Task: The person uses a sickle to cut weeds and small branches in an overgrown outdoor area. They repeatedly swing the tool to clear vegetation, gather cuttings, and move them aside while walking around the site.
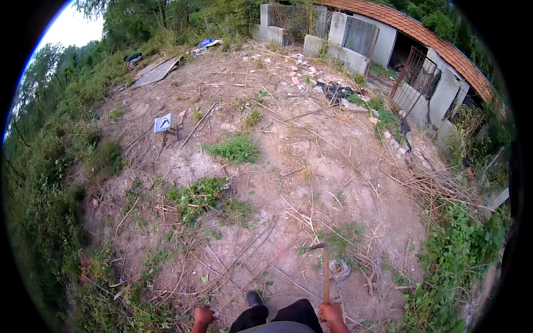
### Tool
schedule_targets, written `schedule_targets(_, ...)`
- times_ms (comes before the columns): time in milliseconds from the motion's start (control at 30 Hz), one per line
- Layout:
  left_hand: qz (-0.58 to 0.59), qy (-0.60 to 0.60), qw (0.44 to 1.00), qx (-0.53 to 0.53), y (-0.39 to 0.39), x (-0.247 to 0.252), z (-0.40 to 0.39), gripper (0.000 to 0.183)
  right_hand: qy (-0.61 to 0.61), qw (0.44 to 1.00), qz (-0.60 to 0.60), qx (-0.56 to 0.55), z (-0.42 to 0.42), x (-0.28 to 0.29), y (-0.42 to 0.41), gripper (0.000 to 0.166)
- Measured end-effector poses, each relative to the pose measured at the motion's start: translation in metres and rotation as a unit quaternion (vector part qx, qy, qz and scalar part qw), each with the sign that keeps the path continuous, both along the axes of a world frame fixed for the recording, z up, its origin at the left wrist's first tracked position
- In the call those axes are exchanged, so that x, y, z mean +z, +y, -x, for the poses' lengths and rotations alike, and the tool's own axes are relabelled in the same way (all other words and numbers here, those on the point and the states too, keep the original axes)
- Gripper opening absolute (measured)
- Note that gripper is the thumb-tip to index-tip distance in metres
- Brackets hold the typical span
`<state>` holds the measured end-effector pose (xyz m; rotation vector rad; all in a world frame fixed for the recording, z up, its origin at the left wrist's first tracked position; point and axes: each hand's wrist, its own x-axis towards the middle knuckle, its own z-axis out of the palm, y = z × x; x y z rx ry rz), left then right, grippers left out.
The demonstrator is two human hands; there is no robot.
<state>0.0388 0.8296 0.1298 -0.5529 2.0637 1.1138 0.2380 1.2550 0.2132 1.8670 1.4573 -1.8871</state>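
My right hand (330, 313) grips the lower end of a sickle's wooden handle (326, 274). The handle points forward, away from me, and the dark curved blade (313, 248) at its far end reaches to the left. To the left of my legs hangs my left hand (204, 315), its fingers loosely curled with nothing seen in them. Between the hands are my dark trousers (252, 318) and one dark shoe (253, 298) on bare soil. A crumpled clear plastic piece (340, 269) lies on the ground just right of the handle.
Dry stalks (304, 216) and cut green weeds (195, 197) litter the soil. A small stool (163, 123) with a dark object on it stands ahead left. Beyond are a bent-over person (133, 60), rubble (295, 78) and a tile-roofed shed (385, 39). Vines (454, 237) grow at right.
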Motion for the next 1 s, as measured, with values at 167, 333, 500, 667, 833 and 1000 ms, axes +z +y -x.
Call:
schedule_targets(167,-0.098,0.041,0.98,0.166,-0.002,0.0,0.044,0.029,-0.001,0.996,0.025,0.087,0.075,0.005,0.017,0.014)
schedule_targets(333,-0.071,0.11,0.966,0.221,-0.025,-0.014,0.039,0.028,0.013,0.973,0.039,0.226,0.155,-0.006,0.049,0.018)
schedule_targets(500,-0.028,0.106,0.946,0.306,-0.044,-0.05,-0.023,0.025,0.036,0.938,0.049,0.342,0.243,-0.006,0.067,0.021)
schedule_targets(667,-0.015,0.009,0.934,0.358,-0.033,-0.08,-0.087,0.023,0.056,0.897,0.021,0.439,0.309,-0.001,0.042,0.024)
schedule_targets(833,-0.038,-0.017,0.895,0.443,-0.025,-0.073,-0.098,0.028,0.025,0.874,0.043,0.483,0.363,-0.012,0.001,0.025)
schedule_targets(1000,-0.048,-0.002,0.845,0.532,-0.056,-0.065,-0.063,0.027,0.032,0.866,0.054,0.497,0.424,-0.017,-0.069,0.025)
